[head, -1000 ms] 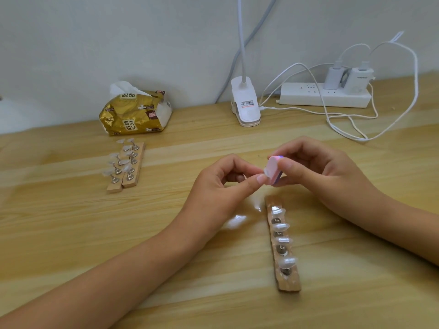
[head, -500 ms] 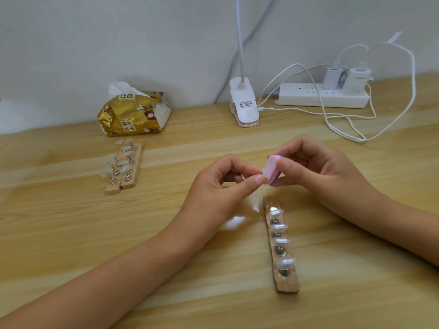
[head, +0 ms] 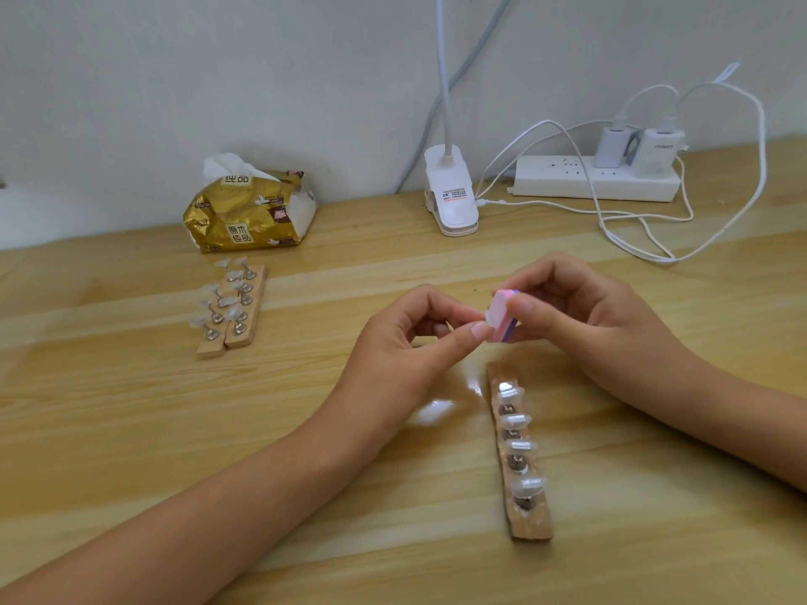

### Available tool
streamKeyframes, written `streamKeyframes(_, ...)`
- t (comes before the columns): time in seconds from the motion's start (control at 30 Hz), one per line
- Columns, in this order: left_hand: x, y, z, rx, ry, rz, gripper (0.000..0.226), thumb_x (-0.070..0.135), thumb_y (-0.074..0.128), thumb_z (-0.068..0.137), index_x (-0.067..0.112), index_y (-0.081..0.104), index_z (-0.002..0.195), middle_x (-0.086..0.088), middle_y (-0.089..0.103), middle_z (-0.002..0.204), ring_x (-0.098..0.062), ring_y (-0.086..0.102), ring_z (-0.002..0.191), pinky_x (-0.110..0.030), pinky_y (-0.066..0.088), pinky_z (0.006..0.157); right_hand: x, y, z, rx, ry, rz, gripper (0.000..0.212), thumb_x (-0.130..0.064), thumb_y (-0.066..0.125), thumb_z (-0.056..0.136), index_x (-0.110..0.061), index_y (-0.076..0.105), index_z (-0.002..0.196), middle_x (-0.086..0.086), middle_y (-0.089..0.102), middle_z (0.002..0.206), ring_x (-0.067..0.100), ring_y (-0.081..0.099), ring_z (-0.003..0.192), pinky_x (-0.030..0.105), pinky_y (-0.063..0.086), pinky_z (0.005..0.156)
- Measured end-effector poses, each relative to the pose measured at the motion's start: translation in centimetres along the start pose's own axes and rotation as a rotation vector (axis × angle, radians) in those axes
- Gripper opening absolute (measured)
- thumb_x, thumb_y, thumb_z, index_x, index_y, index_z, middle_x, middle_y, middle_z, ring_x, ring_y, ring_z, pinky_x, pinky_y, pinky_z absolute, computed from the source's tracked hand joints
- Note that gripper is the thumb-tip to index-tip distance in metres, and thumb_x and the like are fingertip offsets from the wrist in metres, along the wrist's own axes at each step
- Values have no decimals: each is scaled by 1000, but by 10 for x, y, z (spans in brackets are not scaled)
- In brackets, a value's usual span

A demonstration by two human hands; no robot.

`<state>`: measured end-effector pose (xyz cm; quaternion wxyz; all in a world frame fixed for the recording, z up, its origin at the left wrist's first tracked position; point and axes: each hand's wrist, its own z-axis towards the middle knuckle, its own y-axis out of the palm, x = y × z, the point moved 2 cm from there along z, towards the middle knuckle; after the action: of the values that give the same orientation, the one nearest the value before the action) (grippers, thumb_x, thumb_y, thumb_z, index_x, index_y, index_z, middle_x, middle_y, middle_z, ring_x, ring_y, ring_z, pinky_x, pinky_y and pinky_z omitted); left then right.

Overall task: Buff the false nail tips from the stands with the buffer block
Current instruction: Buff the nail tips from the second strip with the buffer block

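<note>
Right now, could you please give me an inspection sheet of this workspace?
Surface: wooden table, with a few glare patches.
Job's things: buffer block; near stand carrying four tips; two far stands side by side, with tips.
Clutter: tissue pack, clip lamp.
Grips: right hand holds the buffer block; left hand pinches what looks like a nail tip against it.
Cables: power strip with two chargers; white cables looped on the table; grey cable up the wall.
Surroundings: pale wall behind; nothing else seen.
</note>
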<state>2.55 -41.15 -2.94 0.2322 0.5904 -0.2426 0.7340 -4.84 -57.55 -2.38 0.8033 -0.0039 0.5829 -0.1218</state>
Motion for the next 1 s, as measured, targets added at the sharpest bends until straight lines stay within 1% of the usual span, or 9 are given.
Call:
streamKeyframes(0.07, -1, 0, 1, 0, -31, -33, 6, 19, 75, 77, 22, 70, 79, 12, 67, 78, -5, 55, 75, -14, 44, 71, -2, -4, 1, 48, -53, 26, 20, -24, 58, 88, -14, 59, 104, 6, 70, 98, 15, 69, 93, 27, 58, 78)
streamKeyframes(0.17, -2, -1, 1, -7, -82, -98, 6, 13, 73, 79, 17, 71, 84, 7, 69, 79, -1, 60, 72, -13, 48, 69, -2, -5, 1, 52, -95, 57, 20, -19, 55, 90, -19, 54, 110, 17, 65, 110, 19, 68, 101, 31, 59, 81)
streamKeyframes(0.27, -1, -1, 1, -18, -116, -152, 8, 9, 72, 80, 14, 71, 86, -3, 72, 84, -5, 64, 76, -15, 51, 71, 0, -5, 1, 52, -123, 9, 23, -21, 65, 86, -19, 58, 108, 10, 64, 113, 20, 65, 107, 32, 59, 85)
streamKeyframes(0.33, -1, -1, 1, -25, -129, -167, 9, 6, 71, 80, 12, 70, 86, -10, 74, 90, -9, 67, 82, -17, 53, 74, 0, -5, 0, 44, -161, -83, 24, -25, 70, 86, -19, 61, 107, 7, 60, 114, 20, 60, 115, 29, 55, 90)
streamKeyframes(0.47, 0, 0, 1, -39, -135, -165, 11, 2, 69, 82, 13, 69, 85, -7, 75, 93, -10, 69, 85, -21, 55, 82, 2, -6, 1, 14, -199, -171, 28, -19, 71, 85, -18, 63, 112, 7, 54, 123, 22, 55, 123, 27, 51, 99)
streamKeyframes(0.6, -1, -3, 1, -12, -158, -90, 11, 12, 75, 80, 22, 72, 80, -5, 75, 89, -16, 71, 87, -31, 53, 89, 1, -5, 0, -26, -220, -179, 30, -16, 65, 87, -16, 62, 117, 10, 53, 126, 19, 58, 121, 25, 50, 99)
streamKeyframes(0.77, -1, -2, 0, -31, -147, -74, 12, 9, 74, 82, 20, 71, 79, -1, 73, 78, -9, 69, 79, -23, 54, 81, -1, -2, -1, -47, -259, -252, 30, -7, 63, 89, -16, 63, 117, 12, 52, 122, 19, 60, 116, 25, 50, 98)
streamKeyframes(0.9, 2, 0, 0, -48, -122, -50, 19, 8, 74, 81, 24, 71, 71, -4, 72, 79, -11, 68, 77, -24, 53, 80, -3, 2, -5, -105, -371, -416, 27, -11, 67, 91, -15, 66, 118, 10, 55, 120, 20, 58, 116, 23, 48, 97)
streamKeyframes(1.0, 2, -1, 0, -28, -129, -32, 15, 6, 72, 82, 20, 71, 75, -4, 71, 77, -10, 67, 76, -27, 54, 80, -2, 0, -3, -61, -305, -359, 25, -12, 66, 92, -18, 67, 117, 8, 57, 118, 18, 60, 114, 23, 50, 95)
